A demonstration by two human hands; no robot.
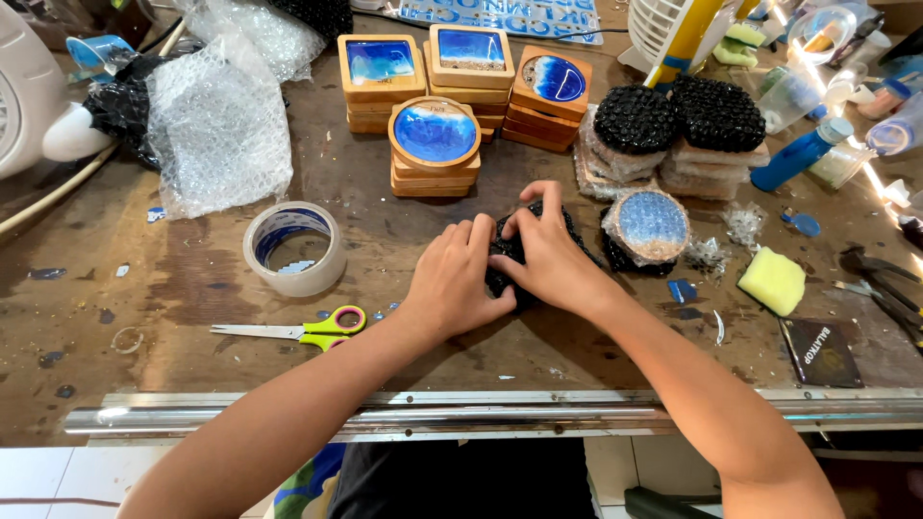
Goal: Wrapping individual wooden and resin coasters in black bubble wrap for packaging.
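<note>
Worn brown wood, stained and flecked with blue, forms the workbench (192, 279), edged at six o'clock by a metal rail (481, 415); the view is taken from above. At nine o'clock a rounded white appliance (24, 91) is cut off by the frame; just beside it, toward ten o'clock, a crumpled sheet of clear bubble wrap (219, 130) is spread over a dark bag. Below it a roll of clear tape (294, 248) is laid flat, and at seven o'clock of the roll a pair of scissors (306, 331) with yellow and pink handles is seen, blades pointing to nine o'clock. At twelve o'clock stacks of wooden coasters (452, 91) with blue and white resin faces are gathered, some square, some round. At the centre a black bubble-wrapped bundle (514, 255) is pressed on the bench; the left hand (457, 279) is laid on its nine o'clock side, fingers bent and held together on the wrap; the right hand (553, 255) is laid over its top and three o'clock side, fingers curled and clamped on the same wrap; the two hands are touching. Just beside the bundle at three o'clock a round coaster in clear bubble wrap (649, 229) is propped; above it, at one o'clock, two black-wrapped stacks (678, 120) are set; farther right a blue bottle (798, 154) is tilted, a yellow sponge (773, 280) is lying, and pliers (885, 284) are seen at the edge.
</note>
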